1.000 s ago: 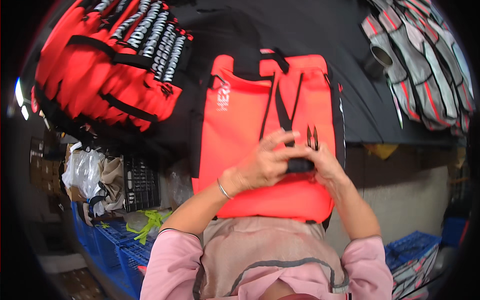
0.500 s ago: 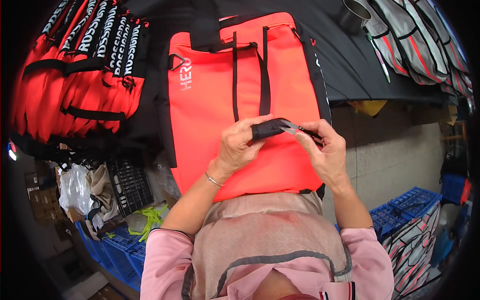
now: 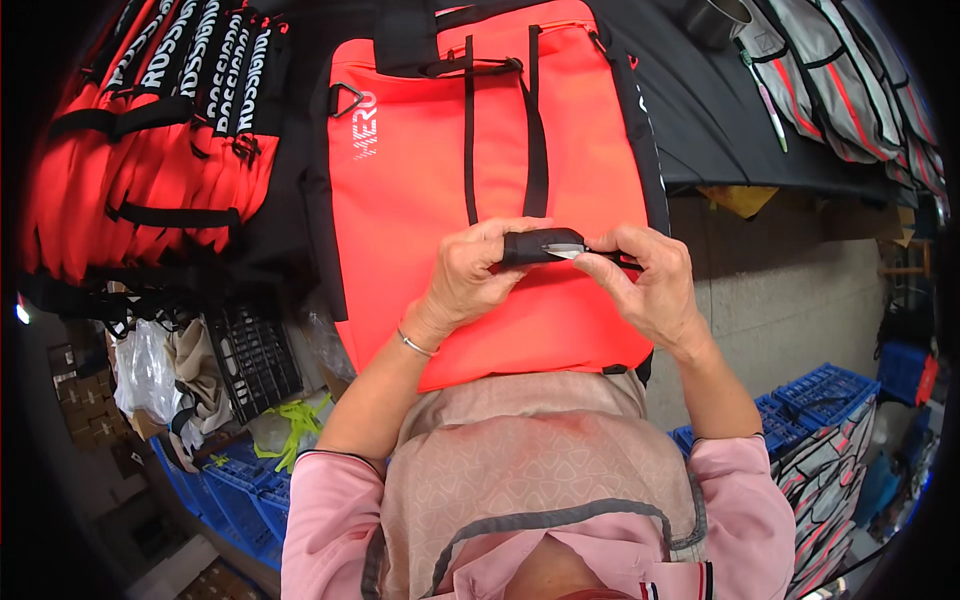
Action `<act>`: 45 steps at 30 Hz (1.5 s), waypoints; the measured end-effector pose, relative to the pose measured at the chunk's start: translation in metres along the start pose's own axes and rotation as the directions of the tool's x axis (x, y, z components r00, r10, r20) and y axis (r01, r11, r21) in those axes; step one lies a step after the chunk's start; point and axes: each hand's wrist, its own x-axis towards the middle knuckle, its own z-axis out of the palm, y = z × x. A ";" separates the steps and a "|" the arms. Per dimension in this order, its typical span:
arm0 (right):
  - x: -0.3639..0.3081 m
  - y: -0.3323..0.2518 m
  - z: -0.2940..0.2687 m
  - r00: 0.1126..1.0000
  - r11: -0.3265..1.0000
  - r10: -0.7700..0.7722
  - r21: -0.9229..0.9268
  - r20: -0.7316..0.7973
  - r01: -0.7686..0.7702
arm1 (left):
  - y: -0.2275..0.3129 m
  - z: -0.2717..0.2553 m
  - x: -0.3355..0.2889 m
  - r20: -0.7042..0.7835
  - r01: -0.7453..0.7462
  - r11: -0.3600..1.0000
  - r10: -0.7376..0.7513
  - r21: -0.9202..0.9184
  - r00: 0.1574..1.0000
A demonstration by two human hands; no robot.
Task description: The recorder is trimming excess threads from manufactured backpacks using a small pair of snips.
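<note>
Partly on black cloth-covered table [image 3: 690, 140]: large coral-red fabric bag [image 3: 400, 230], probably light, soft, best gripped by its edges. Pinches black fabric sleeve [image 3: 527, 247], likely pliable, above bag, between closed fingers of left hand [image 3: 468, 275]. Clasps small metal snips [image 3: 567, 252] in closed right hand [image 3: 650, 285].

One wide fisheye camera, the left of a pair worn side by side on the person's head, is looking steeply down and a little forward from above the chest. It is viewing the hands [image 3: 660, 290] from close by, near the middle of its upright frame. The apron [image 3: 540, 470] is filling the lower centre, the bench [image 3: 710, 130] is spreading across the top, and the lens is bending straight edges toward a dark rim.
</note>
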 end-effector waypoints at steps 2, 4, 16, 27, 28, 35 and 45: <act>0.001 0.003 0.001 0.999 0.999 0.021 0.037 0.033 -0.022 | 0.000 -0.001 -0.001 0.012 0.019 1.000 -0.018 -0.015 1.000; 0.003 0.005 0.003 0.994 0.982 0.086 0.163 0.066 -0.096 | -0.001 -0.001 -0.001 0.037 0.040 0.998 -0.038 -0.042 0.999; 0.000 0.013 -0.003 0.962 0.889 0.259 0.366 0.092 -0.274 | 0.002 0.000 -0.015 0.023 -0.004 1.000 0.004 -0.019 1.000; -0.028 0.019 -0.002 0.865 0.762 0.482 0.421 0.140 -0.492 | 0.044 -0.019 -0.082 0.304 -0.099 0.913 -0.029 0.395 0.952; -0.032 0.015 -0.001 0.859 0.727 0.477 0.464 0.188 -0.505 | 0.048 -0.019 -0.083 0.285 -0.044 0.944 -0.054 0.328 0.957; -0.043 -0.008 0.012 0.768 0.563 0.505 0.524 0.394 -0.639 | 0.066 -0.016 -0.104 0.215 0.242 0.919 -0.180 -0.310 0.960; -0.033 -0.034 0.050 0.770 0.616 0.388 0.478 0.506 -0.625 | 0.057 0.001 -0.141 -0.134 0.186 0.760 -0.338 -0.623 0.932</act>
